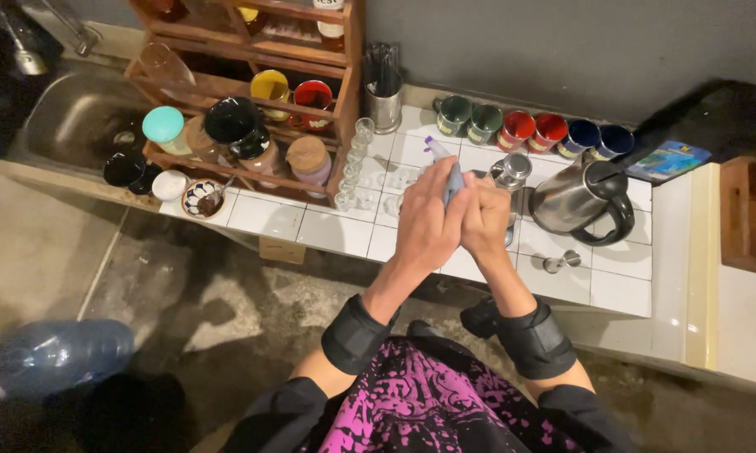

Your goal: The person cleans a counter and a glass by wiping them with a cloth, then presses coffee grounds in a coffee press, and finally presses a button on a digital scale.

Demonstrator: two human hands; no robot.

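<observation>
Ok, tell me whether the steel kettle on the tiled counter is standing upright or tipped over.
Upright. The steel kettle stands on its base on the tiled counter, black handle at the side, lid on top, just right of the person's hands.

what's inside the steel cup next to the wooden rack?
The steel cup holds dark upright utensils poking above its rim; their kind is unclear. The lower parts and the cup's bottom are hidden by its wall. It stands beside the wooden rack.

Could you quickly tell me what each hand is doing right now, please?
Left hand: closed around a slim blue-grey tube with a purple tip.
Right hand: closed against the same tube, pressed to the left hand.
</observation>
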